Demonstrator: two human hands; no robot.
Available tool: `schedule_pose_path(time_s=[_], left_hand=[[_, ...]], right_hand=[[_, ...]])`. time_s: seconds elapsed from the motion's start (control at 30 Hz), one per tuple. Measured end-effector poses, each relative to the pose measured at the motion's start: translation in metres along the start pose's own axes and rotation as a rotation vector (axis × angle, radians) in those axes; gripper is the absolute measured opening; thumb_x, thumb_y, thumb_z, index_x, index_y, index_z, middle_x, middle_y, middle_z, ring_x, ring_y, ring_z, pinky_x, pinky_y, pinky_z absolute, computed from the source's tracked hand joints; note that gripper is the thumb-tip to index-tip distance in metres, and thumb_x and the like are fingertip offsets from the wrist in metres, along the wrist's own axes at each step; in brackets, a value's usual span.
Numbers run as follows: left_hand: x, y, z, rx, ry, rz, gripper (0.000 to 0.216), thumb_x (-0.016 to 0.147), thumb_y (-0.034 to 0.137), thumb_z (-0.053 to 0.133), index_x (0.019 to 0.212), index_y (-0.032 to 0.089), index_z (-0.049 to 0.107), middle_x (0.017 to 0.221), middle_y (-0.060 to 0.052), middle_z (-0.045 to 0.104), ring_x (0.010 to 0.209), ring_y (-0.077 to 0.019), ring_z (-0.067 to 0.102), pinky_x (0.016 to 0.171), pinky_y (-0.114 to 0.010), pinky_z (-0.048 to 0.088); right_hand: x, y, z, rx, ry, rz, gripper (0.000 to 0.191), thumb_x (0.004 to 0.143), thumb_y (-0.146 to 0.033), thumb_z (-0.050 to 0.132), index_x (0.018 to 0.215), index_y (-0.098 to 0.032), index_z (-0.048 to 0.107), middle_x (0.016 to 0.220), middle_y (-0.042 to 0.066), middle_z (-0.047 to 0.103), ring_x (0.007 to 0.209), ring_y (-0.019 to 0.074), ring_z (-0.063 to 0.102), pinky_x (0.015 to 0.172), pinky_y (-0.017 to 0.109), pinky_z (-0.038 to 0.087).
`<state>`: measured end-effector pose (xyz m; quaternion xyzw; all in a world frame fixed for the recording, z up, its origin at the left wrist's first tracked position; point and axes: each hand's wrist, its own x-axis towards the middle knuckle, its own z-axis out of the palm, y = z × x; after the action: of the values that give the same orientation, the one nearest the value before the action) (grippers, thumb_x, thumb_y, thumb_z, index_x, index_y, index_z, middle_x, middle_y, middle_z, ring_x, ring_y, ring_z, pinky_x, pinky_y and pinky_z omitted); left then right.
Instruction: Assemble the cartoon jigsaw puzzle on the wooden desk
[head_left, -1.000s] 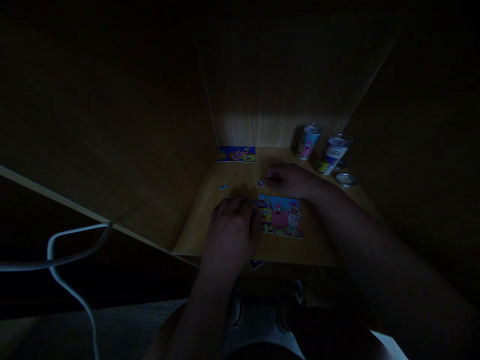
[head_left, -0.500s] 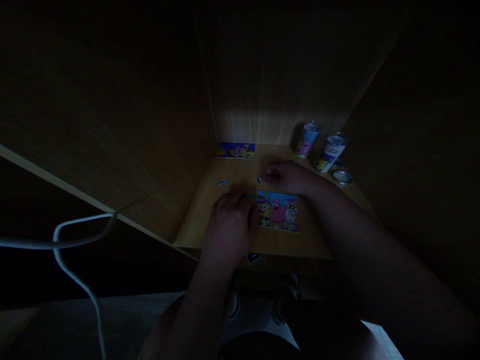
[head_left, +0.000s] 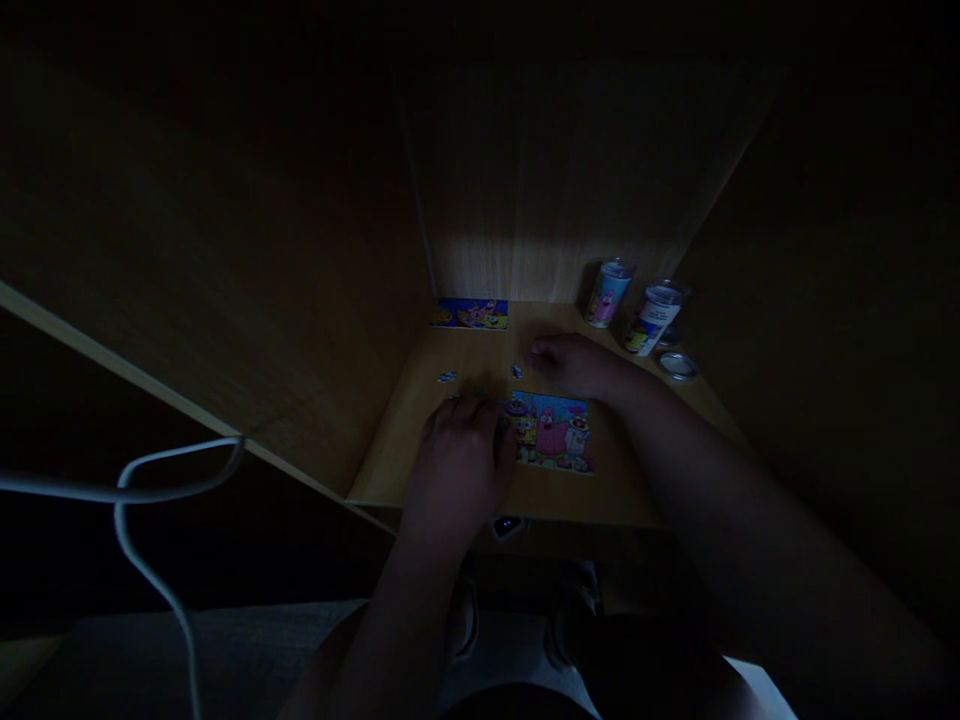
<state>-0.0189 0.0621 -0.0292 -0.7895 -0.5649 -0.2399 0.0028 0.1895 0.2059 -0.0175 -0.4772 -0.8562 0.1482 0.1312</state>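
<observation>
A partly hidden jigsaw puzzle (head_left: pixel 553 430) with cartoon figures lies on the wooden desktop. My left hand (head_left: pixel 461 450) rests palm down over its left edge, fingers bent but apart, the thumb spread from the forefinger; what lies beneath the palm is hidden. Behind the puzzle, my right hand (head_left: pixel 574 363) sits on the wood with its fingers curled in, and nothing shows in them. One loose puzzle piece (head_left: pixel 517 371) lies just left of the right fingers. More loose pieces (head_left: pixel 447 377) lie beyond my left fingertips.
A cartoon picture card (head_left: pixel 470 313) lies against the back panel. Two clear jars, a pink-and-blue one (head_left: pixel 606 295) and a white-labelled one (head_left: pixel 654 318), stand at the back right near a round lid (head_left: pixel 678 365). A white cable (head_left: pixel 139 545) hangs at left. The scene is very dark.
The whole view has shifted slightly, so things sit a little lower. Both hands keep nearly the same place and shape; no piece has visibly moved.
</observation>
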Motion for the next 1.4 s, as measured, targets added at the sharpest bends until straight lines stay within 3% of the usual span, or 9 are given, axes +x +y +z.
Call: schedule_pose_path(time_s=[0.27,0.47,0.63,0.87,0.97,1.1,1.4], left_hand=[[0.000,-0.001,0.003,0.004,0.000,-0.007,0.017,0.103,0.026,0.064,0.118,0.020,0.069,0.127,-0.011,0.071,0.119,-0.0311,0.063,0.109,-0.050,0.051],[0.000,0.000,0.002,0.005,0.002,-0.018,0.016,0.102,0.025,0.064,0.116,0.019,0.070,0.127,-0.011,0.070,0.118,-0.0314,0.064,0.108,-0.049,0.052],[0.000,-0.001,0.003,-0.006,0.014,-0.015,0.015,0.104,0.022,0.061,0.115,0.020,0.070,0.126,-0.011,0.071,0.116,-0.0306,0.065,0.108,-0.050,0.052],[0.000,-0.001,0.003,-0.034,0.025,0.000,0.016,0.104,0.021,0.061,0.116,0.019,0.071,0.126,-0.012,0.070,0.117,-0.0308,0.064,0.108,-0.051,0.052],[-0.001,-0.005,0.005,-0.077,0.022,0.034,0.022,0.101,0.013,0.061,0.118,0.021,0.072,0.127,-0.010,0.070,0.120,-0.0303,0.063,0.110,-0.050,0.051],[-0.002,-0.008,0.004,-0.109,-0.011,0.119,0.045,0.087,-0.003,0.061,0.122,0.023,0.073,0.133,-0.007,0.069,0.124,-0.0297,0.061,0.114,-0.049,0.049],[0.000,-0.007,-0.001,-0.122,-0.075,0.150,0.044,0.085,-0.005,0.061,0.116,0.024,0.075,0.122,-0.006,0.073,0.116,-0.0295,0.063,0.110,-0.052,0.051]], right_hand=[[0.003,0.006,0.004,-0.014,0.019,-0.016,0.027,0.105,-0.031,0.051,0.093,-0.018,0.072,0.091,0.007,0.075,0.079,0.0187,0.062,0.072,0.030,0.041],[0.003,0.006,0.006,0.139,0.069,-0.050,0.017,0.100,-0.029,0.063,0.104,-0.019,0.076,0.093,0.005,0.078,0.080,0.0182,0.067,0.074,0.029,0.046],[0.004,0.004,0.007,0.230,0.063,-0.097,0.019,0.095,-0.036,0.072,0.103,-0.021,0.079,0.090,0.004,0.078,0.077,0.0174,0.068,0.072,0.029,0.047],[0.005,0.001,0.006,0.184,0.056,-0.059,0.013,0.093,-0.031,0.075,0.098,-0.019,0.079,0.084,0.003,0.077,0.072,0.0156,0.066,0.068,0.027,0.044],[0.006,0.001,0.006,0.186,0.050,-0.056,0.012,0.093,-0.030,0.075,0.097,-0.019,0.078,0.083,0.003,0.076,0.071,0.0151,0.064,0.067,0.027,0.043],[0.006,0.003,0.007,0.198,0.044,-0.069,0.014,0.093,-0.030,0.075,0.099,-0.017,0.077,0.084,0.003,0.076,0.073,0.0150,0.065,0.068,0.026,0.043],[0.006,0.008,0.008,0.190,0.054,-0.041,0.011,0.094,-0.026,0.071,0.099,-0.018,0.077,0.089,0.004,0.078,0.076,0.0164,0.067,0.070,0.027,0.047]])
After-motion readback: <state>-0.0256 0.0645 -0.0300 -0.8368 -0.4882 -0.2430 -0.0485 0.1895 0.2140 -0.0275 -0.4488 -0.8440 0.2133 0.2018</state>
